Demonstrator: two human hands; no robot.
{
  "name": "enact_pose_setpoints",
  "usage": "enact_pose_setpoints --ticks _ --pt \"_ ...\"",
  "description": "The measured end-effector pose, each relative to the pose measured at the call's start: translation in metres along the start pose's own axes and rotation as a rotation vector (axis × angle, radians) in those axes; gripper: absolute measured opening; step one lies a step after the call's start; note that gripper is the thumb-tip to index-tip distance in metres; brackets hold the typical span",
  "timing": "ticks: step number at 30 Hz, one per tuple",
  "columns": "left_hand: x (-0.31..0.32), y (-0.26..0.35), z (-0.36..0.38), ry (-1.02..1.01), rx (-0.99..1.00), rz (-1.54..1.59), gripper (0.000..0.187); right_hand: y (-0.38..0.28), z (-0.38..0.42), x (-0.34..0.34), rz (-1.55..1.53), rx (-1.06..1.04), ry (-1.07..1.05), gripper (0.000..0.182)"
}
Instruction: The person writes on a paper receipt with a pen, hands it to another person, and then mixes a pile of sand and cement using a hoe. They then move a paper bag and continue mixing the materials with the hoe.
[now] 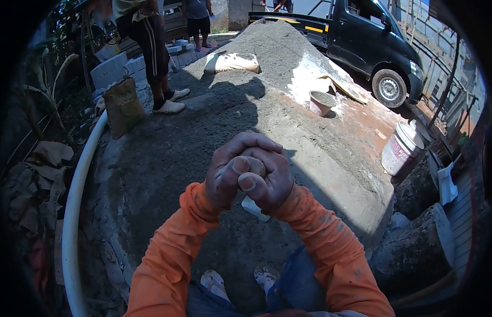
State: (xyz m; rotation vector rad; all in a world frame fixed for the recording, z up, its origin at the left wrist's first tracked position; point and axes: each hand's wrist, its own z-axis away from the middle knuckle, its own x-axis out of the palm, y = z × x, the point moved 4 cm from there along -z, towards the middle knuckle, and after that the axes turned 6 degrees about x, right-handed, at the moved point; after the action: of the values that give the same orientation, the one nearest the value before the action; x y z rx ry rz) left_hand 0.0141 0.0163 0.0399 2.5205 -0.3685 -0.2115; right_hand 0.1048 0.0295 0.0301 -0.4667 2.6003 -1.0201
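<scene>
My left hand (224, 177) and my right hand (272, 179) are clasped together in front of my chest, fingers wrapped over one another. Between them shows a rounded, brownish end (256, 166) of what looks like a handle; its shaft is hidden. Just below the hands lies a small whitish piece (255, 208), partly covered by them. Under my hands spreads a broad bed of wet grey mix (172, 158), partly in shadow. A heap of grey sand (267, 45) rises behind it, with a pale sack (232, 62) on its near slope.
A person (153, 53) stands at the upper left beside an upright brown sack (124, 108); another person (198, 18) is farther back. A white pipe (74, 227) curves along the left. At right are a bucket (321, 103), a white pail (400, 148) and a dark truck (362, 39).
</scene>
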Motion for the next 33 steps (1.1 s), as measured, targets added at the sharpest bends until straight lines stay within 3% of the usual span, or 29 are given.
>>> enact_pose_setpoints --ticks 5,7,10,13,20,22,26,28,29,31,33 --pt "-0.004 -0.016 0.004 0.017 -0.029 0.037 0.058 0.010 0.003 -0.005 -0.016 0.078 -0.047 0.052" --pt "-0.004 -0.015 0.004 -0.027 -0.116 -0.021 0.069 0.018 0.006 -0.007 0.013 0.061 -0.062 0.064" --pt "-0.003 -0.017 0.005 -0.022 -0.177 0.007 0.076 0.029 0.008 -0.008 -0.030 0.034 -0.027 0.068" --pt "-0.005 -0.020 0.005 -0.064 -0.199 0.035 0.078 0.035 0.005 -0.011 0.027 -0.034 -0.030 0.069" --pt "-0.001 -0.017 0.005 -0.037 -0.266 0.046 0.081 0.043 0.009 -0.015 0.232 0.018 0.036 0.063" --pt "-0.006 -0.030 0.010 -0.005 -0.271 0.055 0.082 0.056 0.010 -0.018 0.279 0.016 0.117 0.056" --pt "-0.032 -0.059 0.016 0.011 -0.235 0.047 0.061 0.084 0.006 -0.039 0.436 0.042 0.341 0.046" --pt "-0.049 -0.062 0.021 0.122 -0.460 -0.264 0.058 0.115 0.008 -0.065 0.513 0.119 0.493 0.035" --pt "-0.059 -0.061 0.020 0.125 -0.456 -0.267 0.058 0.124 0.007 -0.080 0.525 0.128 0.569 0.029" --pt "-0.089 -0.065 0.026 0.340 -0.627 -0.197 0.064 0.136 0.008 -0.108 0.435 0.158 0.747 0.025" --pt "-0.105 -0.062 0.026 0.410 -0.612 -0.162 0.064 0.157 0.020 -0.136 0.463 0.278 0.843 0.024"
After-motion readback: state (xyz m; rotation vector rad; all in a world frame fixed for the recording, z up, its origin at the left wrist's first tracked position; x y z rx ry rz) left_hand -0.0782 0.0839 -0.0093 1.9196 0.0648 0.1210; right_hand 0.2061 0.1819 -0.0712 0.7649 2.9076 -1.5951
